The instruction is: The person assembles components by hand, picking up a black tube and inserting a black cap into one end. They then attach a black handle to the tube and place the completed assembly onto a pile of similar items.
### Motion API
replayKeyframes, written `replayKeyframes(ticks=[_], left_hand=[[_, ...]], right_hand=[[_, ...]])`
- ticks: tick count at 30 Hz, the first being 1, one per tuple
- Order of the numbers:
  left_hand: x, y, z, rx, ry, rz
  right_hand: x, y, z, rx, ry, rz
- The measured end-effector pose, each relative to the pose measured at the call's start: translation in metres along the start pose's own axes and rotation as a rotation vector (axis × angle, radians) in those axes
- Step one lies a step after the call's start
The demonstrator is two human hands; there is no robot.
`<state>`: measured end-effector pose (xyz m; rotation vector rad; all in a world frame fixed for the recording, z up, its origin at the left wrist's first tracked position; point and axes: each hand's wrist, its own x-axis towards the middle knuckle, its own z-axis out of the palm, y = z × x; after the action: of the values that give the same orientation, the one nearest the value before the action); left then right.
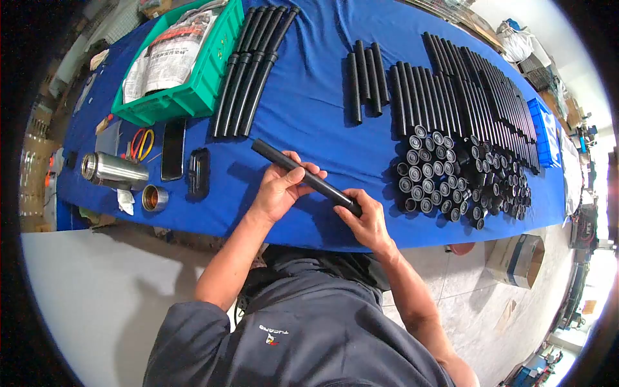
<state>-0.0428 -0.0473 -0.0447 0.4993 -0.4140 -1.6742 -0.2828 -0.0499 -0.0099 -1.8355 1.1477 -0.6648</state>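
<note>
A black tube [318, 183] is held slantwise over the blue cloth, its upper end pointing to the far left. My left hand [281, 187] grips it around the middle, with the thumb lying on top. My right hand [366, 219] is wrapped round the lower right end, and part of that end is hidden by the fingers. Beyond my hands, several loose black tubes [368, 77] lie apart from a large row of similar tubes [425, 97]. Many round black caps [426, 171] are heaped below that row.
At the left stands a green crate [213, 71] with newspaper in it, beside joined black tubes [248, 84]. A steel flask [119, 171], its cup [155, 198], scissors [140, 144], a phone [173, 149] and a black case [198, 173] lie nearer. A blue basket [545, 132] stands far right.
</note>
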Motion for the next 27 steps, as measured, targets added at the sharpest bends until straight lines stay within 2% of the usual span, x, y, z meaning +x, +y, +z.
replayKeyframes(ticks=[9, 10, 11, 14, 17, 21, 22, 27], left_hand=[[-0.004, 0.0, 0.006, 0.011, 0.032, -0.022], [-0.002, 0.0, 0.004, 0.017, 0.027, -0.025], [0.0, 0.001, 0.004, 0.026, 0.019, -0.026], [0.001, 0.001, 0.016, 0.042, 0.035, -0.054], [-0.001, 0.002, 0.013, 0.042, 0.026, -0.058], [-0.002, 0.003, 0.012, -0.002, 0.009, -0.071], [-0.001, 0.001, 0.012, 0.005, 0.006, -0.062], [-0.002, -0.002, 0.01, 0.066, 0.001, -0.036]], right_hand=[[-0.002, 0.001, 0.003, 0.026, 0.032, 0.0], [-0.003, 0.006, 0.006, 0.025, 0.082, -0.094], [-0.005, 0.007, 0.008, 0.006, 0.088, -0.086], [-0.007, 0.006, 0.01, -0.229, 0.211, -0.294], [-0.009, -0.001, 0.006, -0.26, 0.216, -0.349], [-0.01, -0.035, -0.015, 0.145, -0.076, 0.248], [-0.011, -0.024, -0.011, 0.06, -0.014, 0.078], [-0.011, -0.009, -0.004, 0.036, 0.023, -0.046]])
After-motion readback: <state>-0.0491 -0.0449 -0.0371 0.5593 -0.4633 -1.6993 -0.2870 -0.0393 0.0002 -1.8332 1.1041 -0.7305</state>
